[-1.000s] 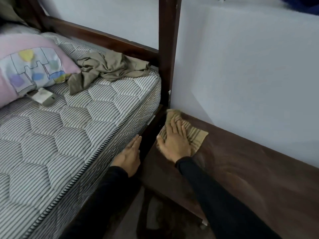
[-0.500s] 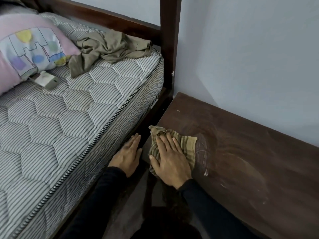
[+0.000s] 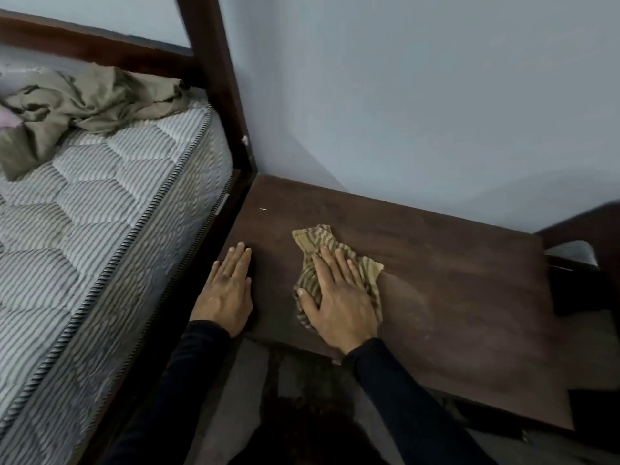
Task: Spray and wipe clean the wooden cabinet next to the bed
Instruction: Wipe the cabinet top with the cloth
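Dark wooden cabinet [image 3: 453, 280] sits low in the corner, its back edge against the pale blue-grey wall [image 3: 419, 95], its left side just beside the bed frame post [image 3: 221, 78]. The top is dark brown with a dull hazy smear to the right of the cloth and a tiny pale fleck near the back left corner. Right hand [image 3: 339, 297] lies flat, palm down, fingers spread and pressed on a striped tan cloth [image 3: 312, 243] on the cabinet top, front-left area; not clenched, just pinning it to the wood. Cloth is crumpled, sticking out ahead of and beside the fingers. Left hand [image 3: 228, 290] is flat and open on the cabinet's left edge, fingers together, gripping nothing, right next to the bed rail. Both arms in black sleeves. The striped quilted mattress [image 3: 84, 229] fills the left of the view, with rope-like piping along its edge. A rumpled olive-khaki garment [image 3: 84, 105] lies at the mattress's far end, near the headboard rail. Dark chair-like shape at far right, blurred, cannot tell what. Grey floor below the cabinet's front edge.
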`<state>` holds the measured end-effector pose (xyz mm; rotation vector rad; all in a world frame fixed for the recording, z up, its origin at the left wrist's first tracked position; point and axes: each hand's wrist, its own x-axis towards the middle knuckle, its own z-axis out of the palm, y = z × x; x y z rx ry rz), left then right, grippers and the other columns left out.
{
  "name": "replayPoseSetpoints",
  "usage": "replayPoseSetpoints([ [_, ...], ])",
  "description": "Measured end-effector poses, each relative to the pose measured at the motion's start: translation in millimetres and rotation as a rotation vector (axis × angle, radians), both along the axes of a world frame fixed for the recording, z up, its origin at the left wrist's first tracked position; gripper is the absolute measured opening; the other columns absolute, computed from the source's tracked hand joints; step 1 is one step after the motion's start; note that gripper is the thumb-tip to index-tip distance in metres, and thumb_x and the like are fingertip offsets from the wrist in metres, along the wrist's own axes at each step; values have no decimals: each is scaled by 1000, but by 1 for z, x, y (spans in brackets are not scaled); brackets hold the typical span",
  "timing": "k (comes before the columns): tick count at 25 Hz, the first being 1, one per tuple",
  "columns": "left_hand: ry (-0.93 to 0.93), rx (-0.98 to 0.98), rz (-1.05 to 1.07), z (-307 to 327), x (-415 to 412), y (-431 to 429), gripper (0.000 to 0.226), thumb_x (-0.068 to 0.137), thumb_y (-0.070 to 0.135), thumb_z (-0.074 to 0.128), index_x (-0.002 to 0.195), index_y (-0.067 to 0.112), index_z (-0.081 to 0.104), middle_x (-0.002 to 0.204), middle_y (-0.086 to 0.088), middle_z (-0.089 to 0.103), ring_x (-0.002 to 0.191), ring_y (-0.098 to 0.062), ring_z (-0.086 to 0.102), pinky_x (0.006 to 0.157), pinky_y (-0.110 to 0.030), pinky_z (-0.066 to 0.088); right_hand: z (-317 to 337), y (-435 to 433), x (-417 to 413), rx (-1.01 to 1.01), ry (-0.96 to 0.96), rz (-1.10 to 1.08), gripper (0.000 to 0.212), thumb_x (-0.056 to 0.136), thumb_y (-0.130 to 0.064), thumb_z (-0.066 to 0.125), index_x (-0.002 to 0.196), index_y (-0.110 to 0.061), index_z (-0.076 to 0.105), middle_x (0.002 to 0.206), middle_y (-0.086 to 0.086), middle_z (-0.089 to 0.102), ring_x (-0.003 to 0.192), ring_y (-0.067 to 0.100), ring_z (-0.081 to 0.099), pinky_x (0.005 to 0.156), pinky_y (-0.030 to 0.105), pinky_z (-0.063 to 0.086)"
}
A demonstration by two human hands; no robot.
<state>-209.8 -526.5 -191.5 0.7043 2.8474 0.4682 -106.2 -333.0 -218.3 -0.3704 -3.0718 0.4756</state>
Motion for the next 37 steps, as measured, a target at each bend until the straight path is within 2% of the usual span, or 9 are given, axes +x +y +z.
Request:
replayPoseSetpoints([
  [11, 24, 43, -415, 12, 36, 156, 55, 103, 20, 24, 155, 16, 6, 163, 3, 0, 148, -8, -3, 119, -26, -3, 5, 173, 157, -51, -9, -604, 75, 94, -62, 29, 154, -18, 41, 163, 5, 37, 152, 27, 28, 127, 41, 18],
  [14, 24, 50, -483, 16, 48, 174, 55, 104, 24, 23, 155, 18, 4, 162, 4, -3, 146, -4, -6, 119, -25, -5, 14, 174, 154, 57, 49, -568, 43, 95, -47, 46, 115, -12, 63, 121, 10, 64, 116, 32, 58, 104, 44, 45],
  [17, 45, 69, -515, 22, 49, 185, 54, 103, 26, 24, 155, 17, 8, 163, 4, -1, 147, -5, -4, 120, -27, -2, 49, 194, 141, 53, -28, -476, 17, 98, -37, 57, 101, -21, 56, 100, 2, 62, 95, 22, 59, 80, 36, 46],
  [25, 109, 129, -549, 50, 46, 217, 56, 102, 34, 31, 154, 19, 16, 163, 2, 6, 148, -7, 2, 116, -22, -3, 157, 255, 127, 49, 343, -418, 29, 96, -31, 68, 85, -19, 44, 86, -3, 51, 70, 14, 50, 58, 30, 35],
  [28, 104, 160, -564, 60, 50, 228, 56, 102, 37, 33, 153, 21, 18, 162, 4, 6, 143, -2, -2, 114, -21, -3, 152, 232, 140, 38, 210, -380, 30, 97, -45, 64, 87, -29, 41, 88, -9, 49, 68, -1, 45, 59, 16, 33],
  [31, 102, 128, -607, 58, 56, 236, 56, 101, 40, 31, 153, 21, 19, 163, 3, 3, 147, -7, 0, 115, -22, -3, 104, 206, 163, 118, 34, -443, 41, 97, -68, 44, 89, -29, 57, 91, -9, 60, 77, 3, 57, 74, 25, 50],
  [33, 98, 118, -630, 53, 58, 242, 55, 101, 39, 32, 152, 20, 22, 163, 3, 4, 148, -9, 2, 117, -24, -1, 77, 214, 155, 119, 83, -626, 49, 99, -63, 40, 114, -23, 65, 126, 3, 62, 119, 23, 59, 100, 39, 48],
  [35, 81, 102, -651, 47, 62, 249, 54, 101, 38, 32, 152, 20, 23, 163, 2, 5, 149, -10, 3, 117, -25, 0, 56, 222, 133, 24, -46, -713, 63, 101, -63, 32, 150, -27, 44, 166, 8, 27, 155, 35, 17, 124, 56, 11],
  [37, 61, 83, -663, 42, 67, 254, 54, 102, 38, 31, 152, 20, 22, 163, 2, 5, 149, -10, 2, 118, -25, 0, 31, 212, 116, -26, -169, -709, 67, 102, -62, 25, 161, -30, 21, 172, 6, 4, 158, 34, -8, 124, 61, -10],
])
